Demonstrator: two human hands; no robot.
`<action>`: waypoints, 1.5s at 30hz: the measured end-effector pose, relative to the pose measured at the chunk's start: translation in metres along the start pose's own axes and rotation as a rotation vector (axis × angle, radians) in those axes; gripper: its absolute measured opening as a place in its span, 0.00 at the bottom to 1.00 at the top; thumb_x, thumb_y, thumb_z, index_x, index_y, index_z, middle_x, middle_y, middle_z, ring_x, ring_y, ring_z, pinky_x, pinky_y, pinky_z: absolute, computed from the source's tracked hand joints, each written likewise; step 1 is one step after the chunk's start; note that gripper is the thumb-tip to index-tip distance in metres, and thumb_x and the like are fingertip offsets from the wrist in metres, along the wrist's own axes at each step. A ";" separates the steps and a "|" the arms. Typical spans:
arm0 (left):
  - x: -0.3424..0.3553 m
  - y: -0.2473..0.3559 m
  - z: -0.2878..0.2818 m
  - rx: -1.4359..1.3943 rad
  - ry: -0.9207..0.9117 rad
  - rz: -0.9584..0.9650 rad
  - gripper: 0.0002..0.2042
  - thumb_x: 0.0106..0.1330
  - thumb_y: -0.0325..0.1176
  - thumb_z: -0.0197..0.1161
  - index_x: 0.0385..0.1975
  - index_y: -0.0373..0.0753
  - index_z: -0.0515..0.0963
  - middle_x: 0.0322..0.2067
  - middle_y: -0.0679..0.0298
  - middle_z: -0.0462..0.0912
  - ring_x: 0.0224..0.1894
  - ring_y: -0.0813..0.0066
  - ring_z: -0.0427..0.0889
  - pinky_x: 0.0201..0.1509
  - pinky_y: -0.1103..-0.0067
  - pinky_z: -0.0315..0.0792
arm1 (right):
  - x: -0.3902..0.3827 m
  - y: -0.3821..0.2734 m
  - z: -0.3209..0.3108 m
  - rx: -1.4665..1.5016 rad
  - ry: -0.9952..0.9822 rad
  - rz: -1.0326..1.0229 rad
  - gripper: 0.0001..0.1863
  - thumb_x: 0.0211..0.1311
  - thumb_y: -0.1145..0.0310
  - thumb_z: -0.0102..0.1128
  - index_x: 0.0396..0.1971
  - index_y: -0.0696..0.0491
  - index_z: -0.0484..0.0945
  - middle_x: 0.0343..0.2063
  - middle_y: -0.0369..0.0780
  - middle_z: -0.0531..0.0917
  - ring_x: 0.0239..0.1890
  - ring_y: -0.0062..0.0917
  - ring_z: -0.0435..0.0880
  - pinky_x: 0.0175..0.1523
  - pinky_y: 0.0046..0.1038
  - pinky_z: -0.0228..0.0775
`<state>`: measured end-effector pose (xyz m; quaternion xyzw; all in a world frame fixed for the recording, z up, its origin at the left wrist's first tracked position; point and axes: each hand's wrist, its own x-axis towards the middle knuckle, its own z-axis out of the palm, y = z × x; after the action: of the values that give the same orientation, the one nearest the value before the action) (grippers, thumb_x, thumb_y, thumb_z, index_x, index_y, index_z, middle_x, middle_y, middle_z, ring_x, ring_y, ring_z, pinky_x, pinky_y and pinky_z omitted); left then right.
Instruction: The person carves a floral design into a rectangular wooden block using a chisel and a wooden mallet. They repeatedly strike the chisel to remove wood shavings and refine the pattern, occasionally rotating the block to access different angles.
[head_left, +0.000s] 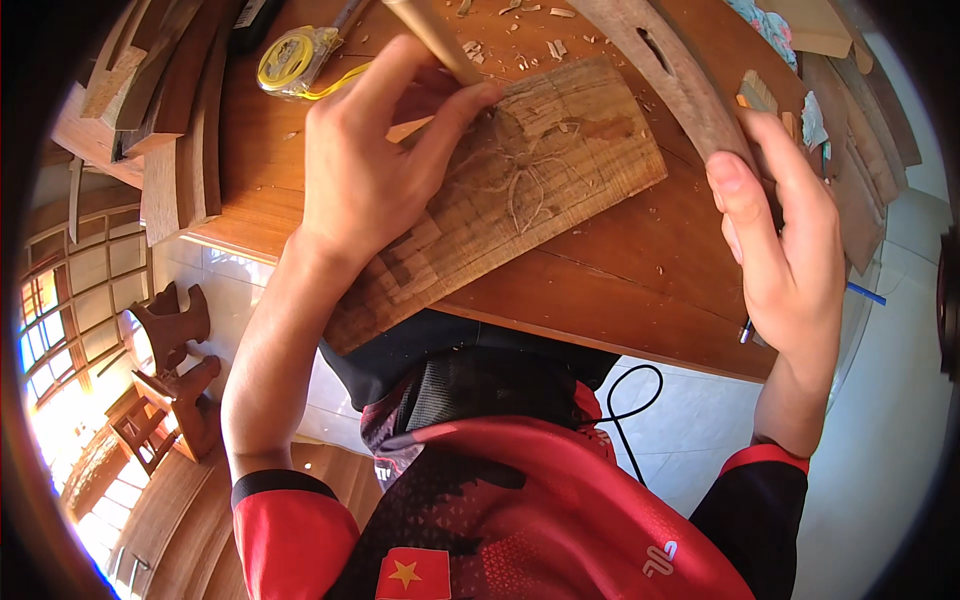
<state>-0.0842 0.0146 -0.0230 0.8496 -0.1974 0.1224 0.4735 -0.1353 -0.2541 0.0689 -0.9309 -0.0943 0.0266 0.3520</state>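
Observation:
A flat wooden board (560, 190) with a carved flower outline lies on the brown workbench (640, 300), one end sticking out over the near edge. My left hand (375, 150) is closed around a chisel with a pale wooden handle (432, 38); its tip, at the carving, is hidden by my fingers. My right hand (785, 240) grips the lower end of a long dark curved piece of wood (665, 70) held above the bench to the right of the board.
A yellow tape measure (293, 58) sits at the back left of the bench, with wood chips (520, 45) scattered behind the board. Stacked wooden parts (165, 110) lie left, more lumber (850, 150) right. Carved wooden pieces (175, 370) stand on the floor.

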 end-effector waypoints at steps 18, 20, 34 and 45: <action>0.000 0.000 0.003 -0.003 -0.019 -0.042 0.10 0.69 0.27 0.70 0.46 0.32 0.80 0.35 0.61 0.90 0.41 0.76 0.90 0.46 0.80 0.82 | 0.004 0.009 0.008 -0.042 -0.032 -0.105 0.21 0.76 0.61 0.59 0.58 0.62 0.75 0.22 0.29 0.72 0.22 0.11 0.64 0.27 0.18 0.55; 0.001 0.005 0.003 0.027 -0.034 -0.094 0.10 0.69 0.27 0.70 0.46 0.32 0.80 0.35 0.61 0.90 0.40 0.76 0.91 0.46 0.80 0.82 | 0.005 0.006 0.007 -0.047 -0.028 -0.118 0.22 0.76 0.62 0.59 0.59 0.62 0.75 0.23 0.29 0.73 0.22 0.10 0.65 0.27 0.18 0.55; -0.001 0.000 0.004 0.050 0.007 -0.057 0.09 0.68 0.26 0.70 0.44 0.31 0.81 0.34 0.60 0.90 0.37 0.77 0.90 0.42 0.81 0.83 | 0.016 -0.028 0.002 0.057 0.140 0.053 0.22 0.78 0.58 0.51 0.58 0.60 0.77 0.26 0.30 0.73 0.22 0.07 0.61 0.26 0.15 0.49; -0.001 -0.004 0.004 0.012 0.031 0.026 0.09 0.66 0.27 0.71 0.42 0.32 0.81 0.33 0.59 0.90 0.37 0.73 0.91 0.41 0.79 0.84 | 0.017 -0.018 0.004 0.081 0.066 -0.027 0.19 0.77 0.60 0.55 0.56 0.60 0.77 0.26 0.29 0.73 0.22 0.08 0.62 0.26 0.17 0.49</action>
<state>-0.0829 0.0129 -0.0285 0.8478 -0.2003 0.1426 0.4699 -0.1221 -0.2354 0.0783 -0.9149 -0.0942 -0.0053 0.3925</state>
